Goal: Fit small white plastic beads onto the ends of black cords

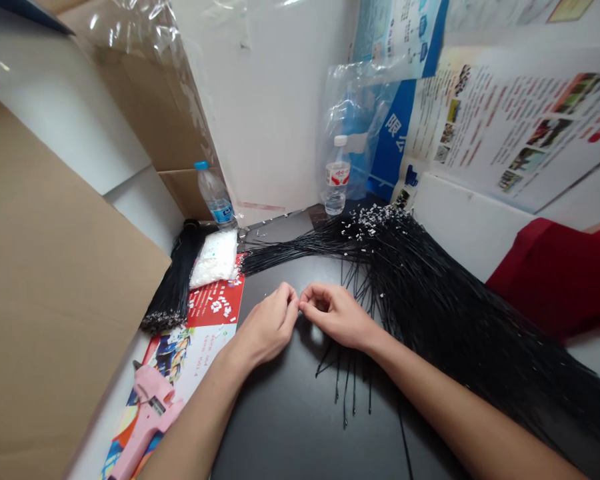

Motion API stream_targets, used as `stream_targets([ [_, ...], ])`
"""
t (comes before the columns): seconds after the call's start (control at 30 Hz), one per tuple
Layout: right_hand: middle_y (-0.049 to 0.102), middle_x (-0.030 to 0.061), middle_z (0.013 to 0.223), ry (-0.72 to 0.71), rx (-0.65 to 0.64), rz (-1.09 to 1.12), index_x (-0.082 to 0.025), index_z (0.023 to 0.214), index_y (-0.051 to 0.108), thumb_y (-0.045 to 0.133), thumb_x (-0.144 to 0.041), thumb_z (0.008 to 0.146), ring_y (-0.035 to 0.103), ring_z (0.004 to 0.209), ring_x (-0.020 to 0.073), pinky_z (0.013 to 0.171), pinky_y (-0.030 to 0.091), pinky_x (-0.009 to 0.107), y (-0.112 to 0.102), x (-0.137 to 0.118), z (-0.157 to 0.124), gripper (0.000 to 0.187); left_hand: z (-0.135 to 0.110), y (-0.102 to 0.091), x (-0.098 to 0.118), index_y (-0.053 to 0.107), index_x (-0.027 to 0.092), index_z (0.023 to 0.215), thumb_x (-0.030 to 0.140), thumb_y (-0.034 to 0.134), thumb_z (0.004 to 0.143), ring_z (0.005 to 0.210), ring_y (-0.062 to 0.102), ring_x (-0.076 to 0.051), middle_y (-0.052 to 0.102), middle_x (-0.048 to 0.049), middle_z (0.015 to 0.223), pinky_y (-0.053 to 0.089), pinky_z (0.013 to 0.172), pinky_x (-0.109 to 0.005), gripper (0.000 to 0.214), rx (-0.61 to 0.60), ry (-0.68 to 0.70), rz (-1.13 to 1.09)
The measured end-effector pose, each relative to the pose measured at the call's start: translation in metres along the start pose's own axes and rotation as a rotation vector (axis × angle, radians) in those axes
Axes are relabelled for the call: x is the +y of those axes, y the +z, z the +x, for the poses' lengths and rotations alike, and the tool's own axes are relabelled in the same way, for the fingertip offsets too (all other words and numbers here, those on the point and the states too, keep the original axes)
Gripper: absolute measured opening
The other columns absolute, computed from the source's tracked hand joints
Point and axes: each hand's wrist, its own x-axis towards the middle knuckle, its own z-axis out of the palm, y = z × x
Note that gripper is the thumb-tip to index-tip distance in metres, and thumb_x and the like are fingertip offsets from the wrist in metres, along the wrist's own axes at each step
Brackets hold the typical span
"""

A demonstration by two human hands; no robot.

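Both grips are curling inward, my left grip [265,327] and my right grip [336,315] holding their fingertips together or nearly so above the black surface [280,427]. I cannot tell whether they are pinching anything: whatever might lie between those fingertips [294,299] is too thin or too hidden to make out. The large bundle of black wires [430,300] is spreading across the surface just beside my right grip, with loose strands hanging down below that hand [347,390]. Small white pieces [370,223] are clustering at the bundle's far end, perhaps fixed to the wire tips, though they are too small to tell. The fanned layout seems to be keeping the strands within easy reach.

Farther left, a smaller bundle of black wires [173,287] is lying beside a clear bag of white pieces [215,257], both resting near a red printed sheet [215,307]. A pink glue gun [147,420] is sitting on colourful paper [180,360] by my left forearm, probably kept there for quick reach, and its lower end is cut off by the frame. Two water bottles [215,193] [337,177] are standing against the back wall. A cardboard flap [55,287] is blocking the left side, hiding whatever lies behind it.
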Motion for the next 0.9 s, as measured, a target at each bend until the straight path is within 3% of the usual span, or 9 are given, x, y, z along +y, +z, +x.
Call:
stream_targets([
  [0.13,0.046,-0.0060,0.058,0.013,-0.092,0.159,-0.016,0.076,0.059,0.062,-0.027,0.079,0.037,0.053,0.0068,0.051,0.030,0.020,-0.0023,0.0058,0.0020,0.012,0.0006,-0.0020,-0.0007,0.035,0.025,0.085,0.035,0.027,0.101,0.068,0.051,-0.020,0.054,0.0002,0.079,0.036,0.065,-0.034,0.020,-0.079,0.032,0.032],
  [0.4,0.044,-0.0066,0.058,0.055,-0.190,0.230,-0.015,0.075,0.056,0.065,-0.029,0.078,0.034,0.052,0.0052,0.049,0.028,0.018,-0.0076,0.0084,0.0044,0.016,0.0016,-0.0073,0.0011,0.037,0.025,0.082,0.037,0.026,0.100,0.070,0.049,-0.020,0.054,0.0004,0.078,0.036,0.066,-0.033,0.024,-0.129,0.025,0.021],
  [0.7,0.047,-0.0052,0.058,0.048,-0.062,0.189,-0.015,0.079,0.059,0.064,-0.037,0.082,0.037,0.051,0.0060,0.048,0.028,0.018,-0.0070,0.0108,0.0068,0.022,0.0002,-0.0087,-0.0029,0.049,0.022,0.092,0.030,0.038,0.097,0.076,0.057,-0.019,0.064,-0.0021,0.084,0.039,0.072,-0.032,0.014,-0.066,0.050,-0.068],
  [0.9,0.053,-0.0031,0.061,-0.007,0.040,0.063,-0.015,0.077,0.061,0.062,-0.030,0.081,0.044,0.055,0.0079,0.054,0.035,0.020,-0.0026,0.0084,0.0042,0.015,0.0004,-0.0068,-0.0010,0.053,0.022,0.087,0.034,0.038,0.098,0.070,0.056,-0.018,0.062,-0.0007,0.077,0.038,0.068,-0.030,0.022,-0.008,0.075,-0.060],
])
